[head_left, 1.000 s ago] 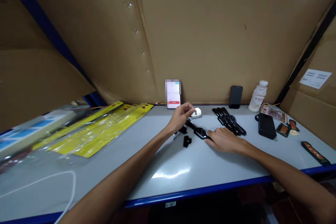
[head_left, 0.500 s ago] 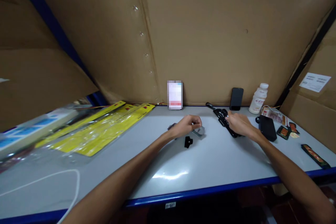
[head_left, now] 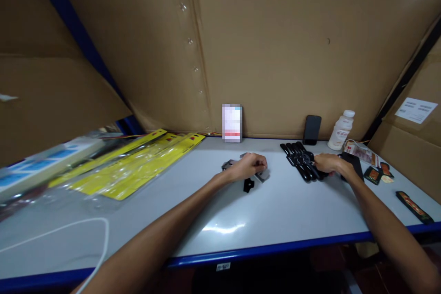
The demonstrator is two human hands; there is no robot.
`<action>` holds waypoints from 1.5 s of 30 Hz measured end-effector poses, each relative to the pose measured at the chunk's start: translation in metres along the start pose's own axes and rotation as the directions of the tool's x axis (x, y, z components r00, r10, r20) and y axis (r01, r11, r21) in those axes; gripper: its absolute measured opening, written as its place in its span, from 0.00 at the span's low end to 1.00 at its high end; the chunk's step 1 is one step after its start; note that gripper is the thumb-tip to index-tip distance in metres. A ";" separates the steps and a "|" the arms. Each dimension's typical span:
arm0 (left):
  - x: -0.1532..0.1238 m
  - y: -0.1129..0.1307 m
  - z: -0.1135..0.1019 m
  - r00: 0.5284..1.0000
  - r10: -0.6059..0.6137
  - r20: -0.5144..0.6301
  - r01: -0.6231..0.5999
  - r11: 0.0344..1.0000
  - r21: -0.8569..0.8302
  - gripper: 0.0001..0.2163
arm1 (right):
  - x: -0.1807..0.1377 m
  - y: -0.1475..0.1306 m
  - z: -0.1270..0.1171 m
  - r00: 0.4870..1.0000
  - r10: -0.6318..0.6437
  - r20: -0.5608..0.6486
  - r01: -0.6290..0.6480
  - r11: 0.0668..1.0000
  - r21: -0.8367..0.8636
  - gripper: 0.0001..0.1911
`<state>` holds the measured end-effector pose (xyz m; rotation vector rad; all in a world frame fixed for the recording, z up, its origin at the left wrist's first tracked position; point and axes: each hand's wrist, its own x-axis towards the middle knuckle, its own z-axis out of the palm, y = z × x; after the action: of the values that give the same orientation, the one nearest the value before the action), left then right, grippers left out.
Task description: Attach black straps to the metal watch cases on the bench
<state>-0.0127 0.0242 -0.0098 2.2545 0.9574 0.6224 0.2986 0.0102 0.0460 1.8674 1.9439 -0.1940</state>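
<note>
- Our right hand (head_left: 329, 164) rests curled on the near end of a row of black watches (head_left: 301, 160), fingertips touching them; whether it pinches one we cannot tell.
- Left of the watches, our left hand (head_left: 251, 166) lies on the table (head_left: 275, 211), fingers curled over a small grey piece (head_left: 263, 175).
- A black clip (head_left: 248, 185) sits just in front of that hand.
- Behind the watches stand a phone (head_left: 312, 129) and a white bottle (head_left: 341, 130).
</note>
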 end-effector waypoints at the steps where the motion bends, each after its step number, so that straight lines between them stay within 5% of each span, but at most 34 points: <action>1: 0.000 0.001 0.001 1.000 0.005 -0.005 -0.005 1.000 0.009 0.07 | 0.001 -0.001 0.001 1.000 -0.015 0.003 0.015 1.000 -0.012 0.21; 19: 0.000 0.009 0.005 0.999 -0.028 -0.024 0.030 0.997 0.070 0.08 | -0.009 -0.027 0.004 0.958 -0.230 -0.168 0.214 0.971 -0.110 0.21; 22: 0.000 0.008 0.004 0.999 -0.032 -0.035 0.034 0.998 0.062 0.08 | -0.019 -0.035 0.000 0.937 -0.179 -0.301 0.152 0.982 -0.112 0.21; 25: 0.000 0.007 0.005 0.999 -0.036 -0.039 0.038 0.998 0.041 0.08 | -0.031 -0.054 0.000 0.862 -0.150 -0.484 0.131 0.989 -0.075 0.24; 31: 0.002 0.006 0.006 0.997 -0.033 -0.073 0.031 0.999 -0.024 0.08 | -0.048 -0.093 0.014 0.847 -0.328 -0.419 0.297 0.945 -0.140 0.20; 39: 0.008 0.010 0.007 0.958 -0.070 -0.279 -0.012 0.960 -0.280 0.11 | -0.051 -0.094 0.015 0.827 -0.448 -0.339 0.427 0.894 -0.139 0.16; 45: 0.009 0.012 0.017 0.971 -0.083 -0.225 0.028 0.971 -0.238 0.11 | -0.057 -0.097 0.017 0.782 -0.513 -0.354 0.485 0.858 -0.171 0.14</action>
<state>0.0091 0.0181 -0.0125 1.9697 0.9986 0.9409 0.2074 -0.0571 0.0345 1.3727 2.6628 0.1031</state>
